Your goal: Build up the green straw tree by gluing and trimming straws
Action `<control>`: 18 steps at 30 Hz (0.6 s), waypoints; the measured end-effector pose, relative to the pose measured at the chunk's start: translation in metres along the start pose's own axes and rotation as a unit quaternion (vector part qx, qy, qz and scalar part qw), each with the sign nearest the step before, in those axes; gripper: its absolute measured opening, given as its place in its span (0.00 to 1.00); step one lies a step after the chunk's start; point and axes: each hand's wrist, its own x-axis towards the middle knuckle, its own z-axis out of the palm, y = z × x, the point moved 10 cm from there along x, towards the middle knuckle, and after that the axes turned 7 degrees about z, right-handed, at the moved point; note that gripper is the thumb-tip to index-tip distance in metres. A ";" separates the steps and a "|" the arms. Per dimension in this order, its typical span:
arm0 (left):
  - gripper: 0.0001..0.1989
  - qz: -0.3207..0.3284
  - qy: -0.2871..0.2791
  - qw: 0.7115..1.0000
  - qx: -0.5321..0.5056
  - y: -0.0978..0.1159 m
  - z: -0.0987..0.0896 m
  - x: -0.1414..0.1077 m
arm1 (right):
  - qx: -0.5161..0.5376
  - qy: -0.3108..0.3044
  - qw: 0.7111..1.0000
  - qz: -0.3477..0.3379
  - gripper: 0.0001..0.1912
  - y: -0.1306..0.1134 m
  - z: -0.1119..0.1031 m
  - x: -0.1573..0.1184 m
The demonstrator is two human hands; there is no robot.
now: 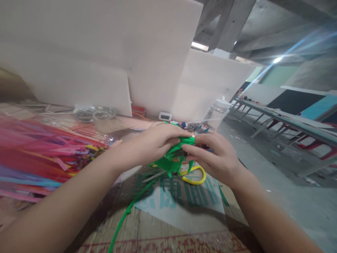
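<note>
A bundle of bright green fuzzy strips (171, 162) hangs between my two hands, above the table. My left hand (164, 140) is closed on its upper left side, fingers bent over the top. From the right, my right hand (216, 154) pinches the same bundle with thumb and fingers. The fingertips of both hands nearly meet at the top. Below them lie scissors with yellow handles (196, 177), their blades partly under the green piece. One long green strip (129, 210) trails down toward the front edge of the view.
Many pink, red and blue strips (39, 154) cover the left side. A small white digital clock (165, 116), a clear jar with a white lid (221, 105) and small clutter stand behind. Pale boards (158, 70) rise at the back. Another long table (284, 116) is at the right.
</note>
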 end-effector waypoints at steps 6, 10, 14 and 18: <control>0.17 -0.014 0.006 1.000 0.008 -0.002 -0.003 -0.002 | -0.020 0.000 1.000 0.011 0.11 0.000 0.001 0.000; 0.17 -0.013 0.010 1.000 0.008 -0.002 -0.003 0.000 | -0.022 0.005 0.999 0.024 0.11 0.002 0.003 -0.002; 0.17 -0.015 0.009 1.000 0.010 -0.002 -0.002 0.000 | -0.007 0.013 1.000 0.021 0.10 0.003 0.002 -0.002; 0.18 -0.017 0.011 1.000 0.016 -0.002 -0.002 0.000 | 0.001 0.018 1.000 0.023 0.08 0.003 0.000 -0.001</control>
